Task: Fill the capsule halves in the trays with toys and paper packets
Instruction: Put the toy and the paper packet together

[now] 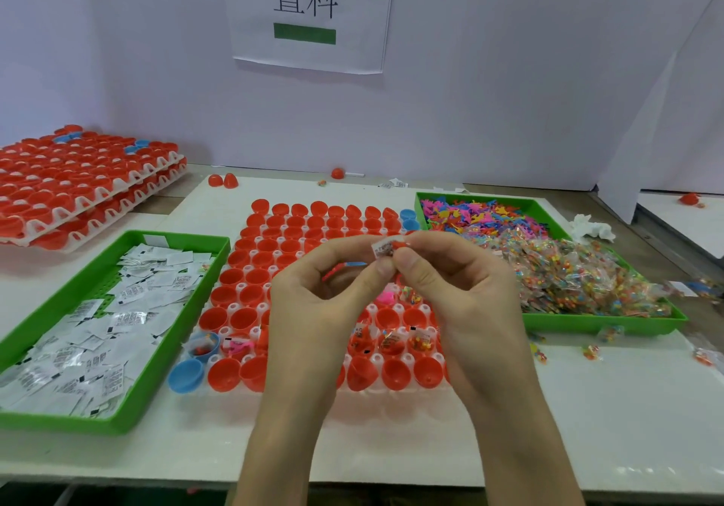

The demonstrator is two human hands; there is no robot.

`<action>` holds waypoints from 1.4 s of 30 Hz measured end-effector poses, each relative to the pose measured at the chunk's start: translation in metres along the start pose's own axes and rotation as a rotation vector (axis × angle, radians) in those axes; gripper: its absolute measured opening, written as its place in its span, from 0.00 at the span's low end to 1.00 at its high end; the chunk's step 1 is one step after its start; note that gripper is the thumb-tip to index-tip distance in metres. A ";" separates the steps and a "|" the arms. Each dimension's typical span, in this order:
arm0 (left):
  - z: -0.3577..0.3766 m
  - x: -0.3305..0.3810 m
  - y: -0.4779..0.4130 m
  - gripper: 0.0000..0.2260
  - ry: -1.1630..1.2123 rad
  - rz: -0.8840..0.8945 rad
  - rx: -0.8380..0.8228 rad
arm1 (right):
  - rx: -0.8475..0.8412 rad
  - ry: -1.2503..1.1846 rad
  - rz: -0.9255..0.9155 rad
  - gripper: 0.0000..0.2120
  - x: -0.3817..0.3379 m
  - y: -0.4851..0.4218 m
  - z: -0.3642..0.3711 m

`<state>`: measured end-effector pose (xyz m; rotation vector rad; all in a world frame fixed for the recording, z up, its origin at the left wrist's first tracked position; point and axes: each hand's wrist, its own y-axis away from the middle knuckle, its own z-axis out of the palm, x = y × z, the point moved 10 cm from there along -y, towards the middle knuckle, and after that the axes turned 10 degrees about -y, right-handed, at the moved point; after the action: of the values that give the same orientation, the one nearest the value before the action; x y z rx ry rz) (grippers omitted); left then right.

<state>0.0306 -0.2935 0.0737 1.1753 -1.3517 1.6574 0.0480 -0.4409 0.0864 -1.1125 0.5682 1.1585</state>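
Note:
A white tray point(235, 307) in the middle of the table holds rows of red capsule halves point(254, 276), with a few blue ones point(186, 376) at its edges. Some halves in a near row point(391, 343) contain toys and packets. Above the tray, my left hand point(321, 301) and my right hand point(458, 290) meet at the fingertips, pinching a small white paper packet point(383, 248) together with a red toy piece point(400, 245). A red and blue toy point(344, 268) sticks out of my left hand. My arms hide the tray's near middle.
A green bin point(172, 345) of white paper packets sits at the left. A green bin point(603, 325) of colourful toys and bagged toys sits at the right. Stacked trays of red halves point(78, 188) stand far left. Loose toy bags point(591, 352) lie near the right bin.

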 end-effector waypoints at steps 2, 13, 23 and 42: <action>-0.002 0.005 0.000 0.09 -0.021 0.053 0.003 | 0.035 -0.068 -0.003 0.05 0.004 0.002 0.004; -0.055 0.031 -0.002 0.10 -0.280 0.263 0.078 | -0.086 0.083 -0.023 0.07 0.018 0.001 0.048; -0.103 0.019 -0.003 0.17 -0.509 0.165 0.240 | -0.525 0.669 -0.033 0.03 0.032 -0.044 0.102; -0.151 0.013 0.012 0.12 -0.307 0.088 0.547 | -0.585 1.229 -0.045 0.04 0.115 -0.056 0.114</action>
<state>-0.0177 -0.1494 0.0741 1.7627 -1.1660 2.0495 0.1200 -0.2880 0.0566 -2.3336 1.1472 0.4708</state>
